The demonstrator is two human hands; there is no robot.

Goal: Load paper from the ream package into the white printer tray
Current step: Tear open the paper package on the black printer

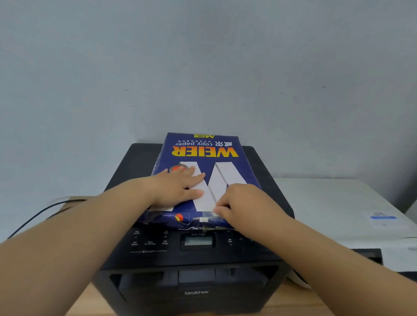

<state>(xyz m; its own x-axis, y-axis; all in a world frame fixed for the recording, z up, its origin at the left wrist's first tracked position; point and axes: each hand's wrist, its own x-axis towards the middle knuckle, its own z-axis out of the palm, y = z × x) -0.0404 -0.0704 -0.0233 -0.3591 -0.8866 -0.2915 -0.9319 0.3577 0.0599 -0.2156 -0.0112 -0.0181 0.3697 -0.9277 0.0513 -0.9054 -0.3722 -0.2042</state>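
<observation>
A blue ream package [203, 148] with yellow lettering and a big white W lies flat on top of a black printer [195, 292]. My left hand [179, 186] rests palm down on the package's left half, fingers spread. My right hand [243, 203] sits curled at the package's near edge, its fingertips pinching the torn wrapper flap [205, 221] there. A white printer [344, 213] stands to the right of the black one; its tray is not visible.
Both printers stand on a wooden table [298, 310] against a pale wall. A black cable [38, 211] runs off to the left behind my left forearm. The black printer's control panel [198, 240] faces me just below the package.
</observation>
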